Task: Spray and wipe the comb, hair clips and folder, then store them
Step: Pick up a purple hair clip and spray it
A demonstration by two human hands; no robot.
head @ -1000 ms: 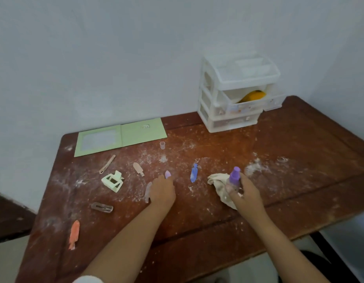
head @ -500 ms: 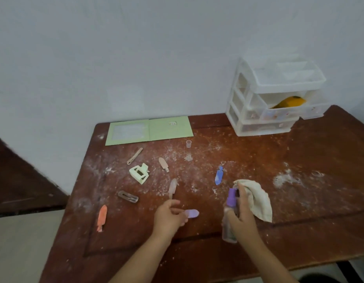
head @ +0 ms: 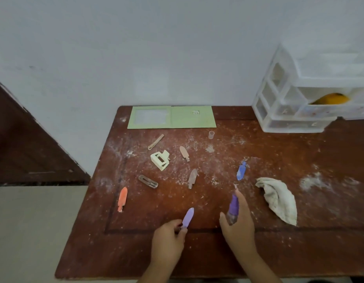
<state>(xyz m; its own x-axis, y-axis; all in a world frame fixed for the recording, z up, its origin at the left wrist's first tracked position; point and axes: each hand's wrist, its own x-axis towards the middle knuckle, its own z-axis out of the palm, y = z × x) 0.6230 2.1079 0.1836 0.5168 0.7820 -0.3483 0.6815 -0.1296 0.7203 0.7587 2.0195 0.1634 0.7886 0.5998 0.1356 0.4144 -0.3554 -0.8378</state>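
My left hand (head: pixel 168 240) pinches the end of a purple hair clip (head: pixel 188 217), lifted over the near part of the dusty wooden table (head: pixel 217 256). Beside it my right hand (head: pixel 238 225) grips a small spray bottle with a purple cap (head: pixel 233 207), forefinger on top. A dirty cream cloth (head: pixel 278 199) lies loose to the right. Several other clips lie scattered: blue (head: pixel 241 171), orange (head: pixel 122 198), a pale green claw clip (head: pixel 160 159), brown ones (head: pixel 148 181). The green folder (head: pixel 171 117) lies open at the table's back edge.
A white plastic drawer unit (head: pixel 287 103) stands at the back right, one drawer pulled out with something yellow (head: pixel 330 99) inside. A tiny clear cap (head: pixel 211 134) stands near the folder. White powder dusts the tabletop. The wall runs close behind; the table's left edge drops to the floor.
My left hand picked the purple clip off the table and drew it toward me. My right hand let go of the cloth, which now lies on the table, and kept the spray bottle.
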